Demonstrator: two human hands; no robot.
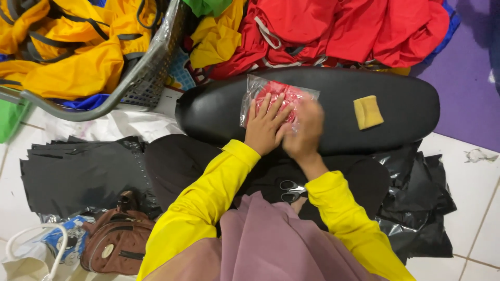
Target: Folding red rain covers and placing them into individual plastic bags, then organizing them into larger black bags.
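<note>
Head view: clear packet (276, 96) of red cloth beneath flat, spread fingers (270, 106) of both hands.

Glossy, crinkled clear plastic bag (276, 99) over red cloth, lying on a smooth, faintly shiny black padded board (396, 112); matt yellow felt-like pad (368, 112) to the right; shiny metal scissors (291, 191) nearer; shiny black plastic sheets (78, 171) left

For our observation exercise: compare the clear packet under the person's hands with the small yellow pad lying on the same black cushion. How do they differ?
The clear packet is see-through plastic with red fabric inside; the yellow pad is opaque and plain. The packet is larger. Left hand and right hand press on the packet, while the pad lies untouched, apart to the right. Both rest flat on the black cushion.
</note>
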